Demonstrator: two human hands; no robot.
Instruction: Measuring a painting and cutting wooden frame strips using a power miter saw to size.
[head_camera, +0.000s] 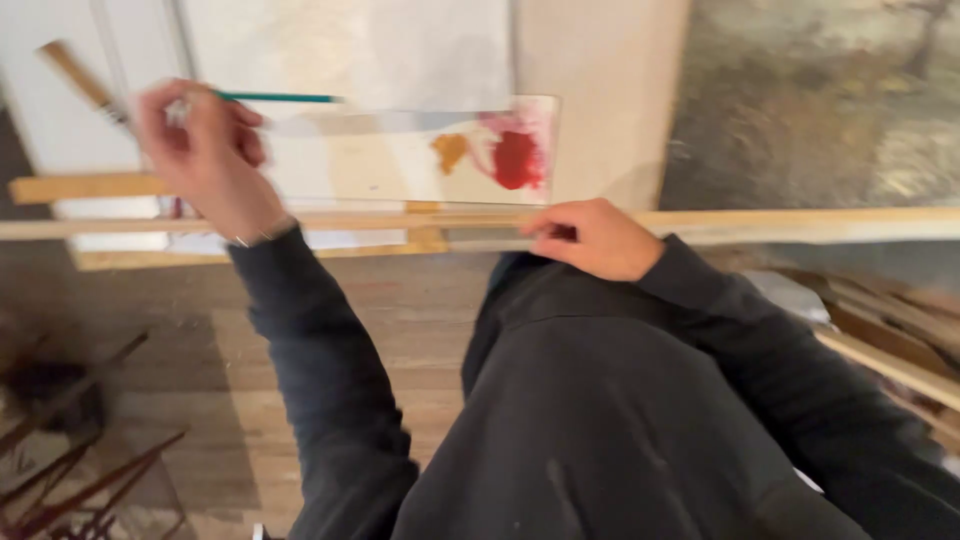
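1. Nearest the camera, your dark sleeves fill the lower middle and lower right of the frame, one forearm running up toward each hand, so both arms are raised clear of your body.
2. Your right hand (595, 238), in the middle of the frame, is curled shut around the lower edge of a flat pale palette (400, 150), and looks to rest against the long wooden rail (800, 225) crossing the frame. That grip carries the palette's weight and keeps it level.
3. On the palette's right end sit a red paint blob (517, 160) and a smaller orange dab (450, 150), close to the holding hand and within brush reach.
4. Your left hand (205, 155), at upper left, is closed on two brushes: a green-handled brush (280, 97) pointing right across the palette's top edge, and a wooden-handled brush (80, 80) angling up-left, parked away from the paint. The hand is blurred, so the exact finger hold is unclear.
5. At lower left, on the wooden floor (200, 420), lie dark thin sticks (80, 490), too blurred to identify.
6. Farthest, at upper right, a grey-brown painted canvas (820, 100) stands behind the rail.
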